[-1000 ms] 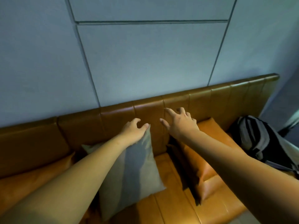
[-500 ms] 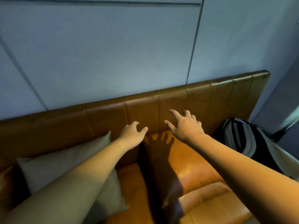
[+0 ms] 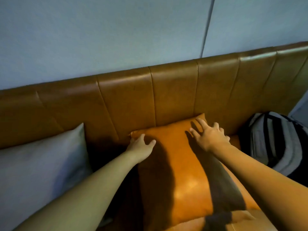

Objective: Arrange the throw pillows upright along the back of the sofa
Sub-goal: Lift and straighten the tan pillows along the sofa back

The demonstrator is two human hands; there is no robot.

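Note:
An orange leather throw pillow (image 3: pixel 181 165) lies tilted against the brown sofa back (image 3: pixel 130 99) at the middle. My left hand (image 3: pixel 140 145) rests at its upper left corner, fingers curled over the edge. My right hand (image 3: pixel 208 135) hovers with spread fingers over its upper right corner, at most just touching it. A grey throw pillow (image 3: pixel 41 162) stands upright against the sofa back at the left, apart from both hands.
A grey and black striped backpack (image 3: pixel 275 142) sits on the sofa at the right, close to the orange pillow. A pale blue panelled wall (image 3: pixel 116 34) rises behind the sofa back. The orange seat cushion (image 3: pixel 241 222) shows at the bottom right.
The view has shifted right, so the grey pillow now sits at the left. Both hands have moved from the grey pillow down onto the orange pillow's upper corners.

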